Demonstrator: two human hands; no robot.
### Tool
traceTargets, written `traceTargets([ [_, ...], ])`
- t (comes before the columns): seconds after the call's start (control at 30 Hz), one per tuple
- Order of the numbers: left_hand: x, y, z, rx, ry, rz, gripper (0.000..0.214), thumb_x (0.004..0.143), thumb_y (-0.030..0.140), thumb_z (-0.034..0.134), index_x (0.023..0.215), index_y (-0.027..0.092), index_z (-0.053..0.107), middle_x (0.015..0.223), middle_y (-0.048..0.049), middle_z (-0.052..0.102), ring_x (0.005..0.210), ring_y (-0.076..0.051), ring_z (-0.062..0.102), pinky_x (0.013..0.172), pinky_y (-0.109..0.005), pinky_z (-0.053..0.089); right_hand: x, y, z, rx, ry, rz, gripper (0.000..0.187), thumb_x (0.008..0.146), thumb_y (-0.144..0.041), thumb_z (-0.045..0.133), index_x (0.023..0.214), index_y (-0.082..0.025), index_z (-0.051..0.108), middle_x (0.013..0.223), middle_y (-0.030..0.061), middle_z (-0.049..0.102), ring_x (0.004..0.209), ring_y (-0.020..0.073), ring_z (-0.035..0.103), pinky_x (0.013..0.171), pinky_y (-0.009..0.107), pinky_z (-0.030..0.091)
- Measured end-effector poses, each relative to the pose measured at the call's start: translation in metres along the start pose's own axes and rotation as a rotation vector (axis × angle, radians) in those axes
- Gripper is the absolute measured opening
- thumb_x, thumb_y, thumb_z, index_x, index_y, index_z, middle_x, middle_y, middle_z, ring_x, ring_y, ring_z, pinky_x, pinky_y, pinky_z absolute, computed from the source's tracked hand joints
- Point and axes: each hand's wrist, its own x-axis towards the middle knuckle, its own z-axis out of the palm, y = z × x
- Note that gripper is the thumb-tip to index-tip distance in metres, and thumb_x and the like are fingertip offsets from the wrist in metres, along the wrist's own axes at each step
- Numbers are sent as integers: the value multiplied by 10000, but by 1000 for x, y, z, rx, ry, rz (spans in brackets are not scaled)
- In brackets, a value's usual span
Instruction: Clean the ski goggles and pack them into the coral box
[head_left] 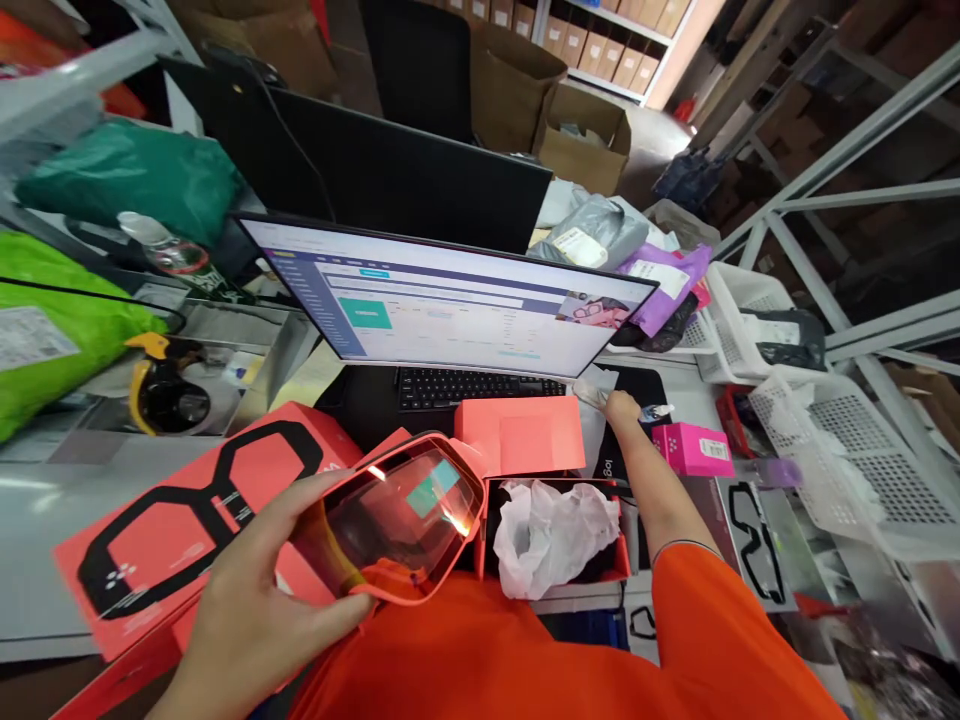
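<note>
My left hand grips a pair of coral-framed goggles by one end, thumb below and fingers above. Their orange-tinted lens reflects the screen. My right hand is stretched out beside the keyboard, its fingers closed at a small whitish, crumpled piece whose kind I cannot make out. Between my arms stands an open coral box with white tissue paper bulging out and its lid raised. Left of the goggles lies a larger coral box printed with a black goggle frame.
A wide monitor stands behind the keyboard. At left are a tape dispenser, a bottle and a green parcel. A pink box, white baskets and a purple parcel sit at right.
</note>
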Motion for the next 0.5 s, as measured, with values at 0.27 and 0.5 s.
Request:
traceTargets([
  [0.27, 2, 2, 3, -41, 9, 38, 694, 650, 190, 643, 1320, 342, 542, 1260, -21, 681, 1106, -326, 695, 947, -467, 604, 1, 4, 6, 54, 58, 15, 306, 966, -371, 665, 1157, -131, 666, 1191, 107, 680, 1071, 222, 670, 949, 439, 561],
  [0.5, 3, 6, -3, -41, -34, 168, 708, 627, 191, 676, 1318, 272, 542, 1290, -93, 677, 1162, -330, 680, 991, -466, 578, -51, 32, -47, 398, 197, -258, 362, 917, -472, 553, 694, -196, 625, 673, 97, 681, 719, 249, 678, 662, 352, 502],
])
